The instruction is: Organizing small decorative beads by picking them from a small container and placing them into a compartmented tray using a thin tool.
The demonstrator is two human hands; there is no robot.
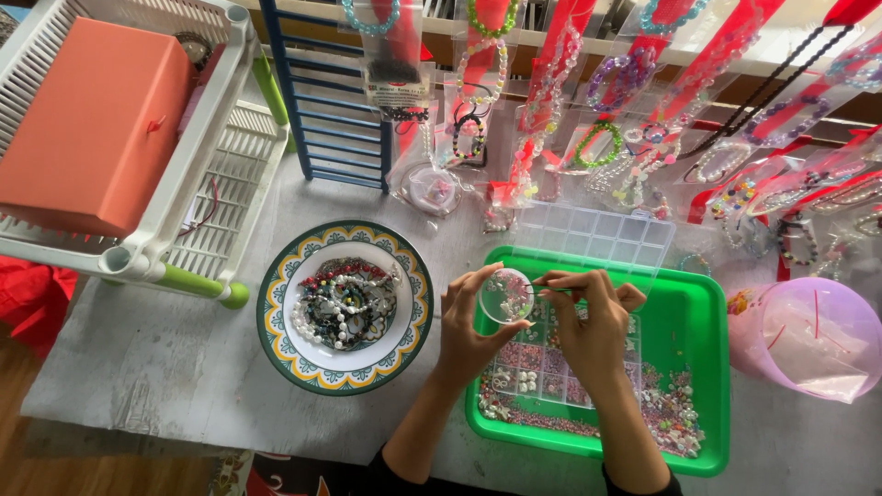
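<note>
My left hand (469,321) holds a small round clear dish of beads (504,296) above the green tray (694,312). My right hand (593,321) pinches a thin needle or thread, its tip reaching into the dish. Under both hands a clear compartment box (542,367) with sorted beads lies in the tray, its lid (597,234) open toward the back. Loose beads (675,427) are scattered on the tray's near right side.
A patterned plate (276,317) with beaded bracelets sits left of the tray. A white rack (207,184) carrying an orange box (92,124) stands far left. Packaged bracelets (643,138) hang along the back. A pink bucket (813,335) stands at the right.
</note>
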